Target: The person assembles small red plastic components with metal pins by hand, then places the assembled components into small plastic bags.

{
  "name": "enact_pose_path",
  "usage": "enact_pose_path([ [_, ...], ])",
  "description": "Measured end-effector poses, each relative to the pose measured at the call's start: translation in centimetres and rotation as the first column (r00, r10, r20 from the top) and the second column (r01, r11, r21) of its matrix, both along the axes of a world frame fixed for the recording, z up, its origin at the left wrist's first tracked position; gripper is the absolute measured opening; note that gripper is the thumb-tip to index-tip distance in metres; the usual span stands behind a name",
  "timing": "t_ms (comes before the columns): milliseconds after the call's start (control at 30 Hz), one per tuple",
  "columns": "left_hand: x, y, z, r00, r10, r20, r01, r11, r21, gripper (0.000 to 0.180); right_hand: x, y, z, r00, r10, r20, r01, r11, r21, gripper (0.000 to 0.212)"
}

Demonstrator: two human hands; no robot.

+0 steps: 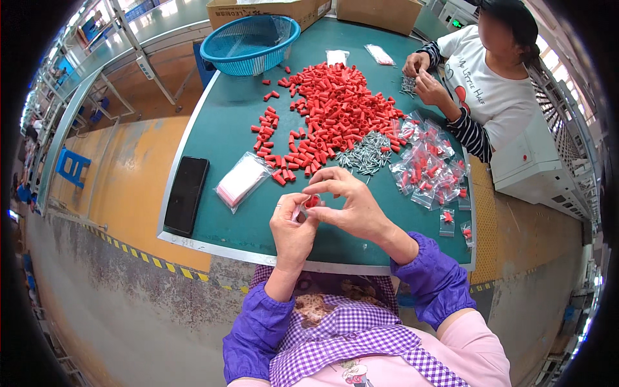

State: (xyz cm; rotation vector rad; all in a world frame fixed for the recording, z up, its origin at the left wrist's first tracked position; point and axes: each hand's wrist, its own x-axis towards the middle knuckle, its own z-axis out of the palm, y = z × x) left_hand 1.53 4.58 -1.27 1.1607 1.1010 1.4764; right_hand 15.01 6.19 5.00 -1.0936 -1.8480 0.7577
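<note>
My left hand (293,227) and my right hand (348,203) meet above the near edge of the green table (219,129). Between their fingertips they hold a small clear plastic bag (308,205) with red plastic caps inside. Just beyond my hands lies a big heap of red caps (329,109). A pile of silver screws (366,153) sits to its right. Left of my hands lies a stack of empty clear bags (240,182).
Filled small bags (429,171) lie at the right. A black phone (187,195) rests at the table's left edge. A blue basket (250,44) and cardboard boxes (377,13) stand at the far end. Another person in a white shirt (490,84) handles screws at the far right corner.
</note>
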Motion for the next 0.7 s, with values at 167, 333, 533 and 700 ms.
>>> enact_pose_path([
  [167, -0.6, -0.2, 1.2, 0.99, -0.018, -0.14, 0.018, 1.0, -0.004, 0.017, 0.4, -0.6, 1.1, 0.986, -0.095, -0.134, 0.085, 0.993, -0.078, 0.016],
  [333, -0.8, -0.4, 2.0, 0.987, -0.16, -0.008, 0.16, 0.987, 0.034, 0.025, 0.9, 0.1, 0.3, 0.981, -0.088, -0.174, 0.091, 0.996, 0.012, 0.016],
  [533, -0.1, -0.5, 4.0, 0.874, -0.354, 0.332, 0.429, 0.883, -0.189, 0.035, 3.1, 1.0, -1.5, 0.834, 0.0, -0.552, -0.325, 0.808, -0.492, 0.018],
  [700, 0.5, -0.8, 3.8, 0.782, -0.353, 0.513, 0.554, 0.771, -0.314, 0.044, 4.3, 1.0, -2.0, 0.759, -0.052, -0.649, -0.389, 0.764, -0.516, 0.016],
])
